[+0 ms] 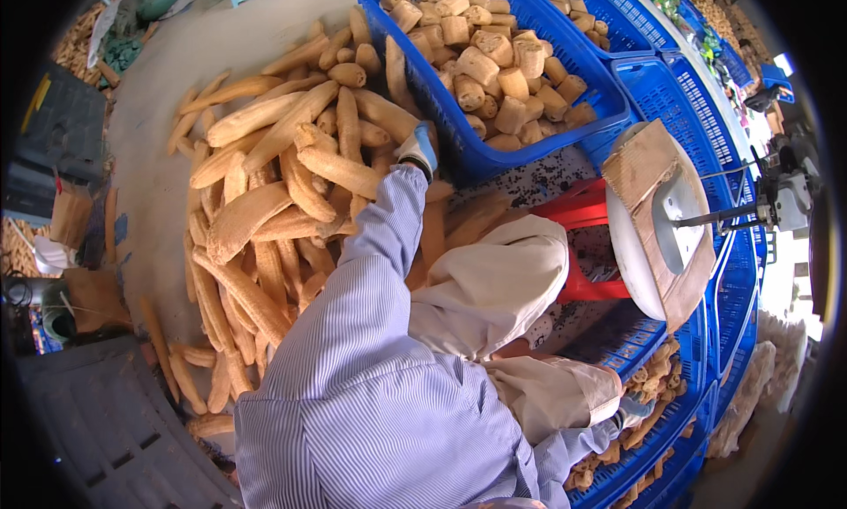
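My left hand [418, 150], in a white and blue glove, reaches over a pile of long, tan dried loofahs [256, 121]. It closes at the end of one loofah [386, 114], right beside a blue crate [481, 160] of short cut loofah pieces [479, 66]. My right hand [632, 412], in a bluish glove, is low at the right, past my knee. It is over another blue crate [618, 467] with small loofah scraps [662, 377]. Its fingers are too small and partly hidden to read.
A red stool [595, 288] stands by my knees, next to a white round plate [640, 244] edged with cardboard and joined to a metal shaft [723, 216]. More blue crates [679, 112] line the right. Dark grey bins [97, 421] stand at the left.
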A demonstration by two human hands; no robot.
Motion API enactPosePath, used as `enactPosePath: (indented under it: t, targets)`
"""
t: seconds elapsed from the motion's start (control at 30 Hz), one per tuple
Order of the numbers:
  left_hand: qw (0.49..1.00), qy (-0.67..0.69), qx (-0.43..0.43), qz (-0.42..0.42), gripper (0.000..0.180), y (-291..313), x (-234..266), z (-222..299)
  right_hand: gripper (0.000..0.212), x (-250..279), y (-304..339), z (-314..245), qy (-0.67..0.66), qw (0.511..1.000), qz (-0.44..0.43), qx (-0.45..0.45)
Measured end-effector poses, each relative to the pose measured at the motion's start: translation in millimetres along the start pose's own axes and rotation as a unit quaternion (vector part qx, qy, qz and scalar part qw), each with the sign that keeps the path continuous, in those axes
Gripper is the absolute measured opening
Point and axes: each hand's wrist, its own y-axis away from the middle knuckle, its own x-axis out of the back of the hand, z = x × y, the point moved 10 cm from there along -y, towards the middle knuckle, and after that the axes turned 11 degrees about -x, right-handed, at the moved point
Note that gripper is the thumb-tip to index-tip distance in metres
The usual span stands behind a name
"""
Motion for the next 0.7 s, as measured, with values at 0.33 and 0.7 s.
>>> enactPosePath:
  t: [0.33,0.7]
  targets:
    - [0.499,0.823,0.261,-0.075,0.050,47.4,-22.4,7.3,0.055,3.7,4.2,-5.9,-0.014,1.000,-0.002,0.006]
    - [0.400,0.849,0.150,-0.310,0.045,266.3,12.1,176.3,0.041,-33.5,62.4,-55.3,-0.028,0.996,-0.013,0.087]
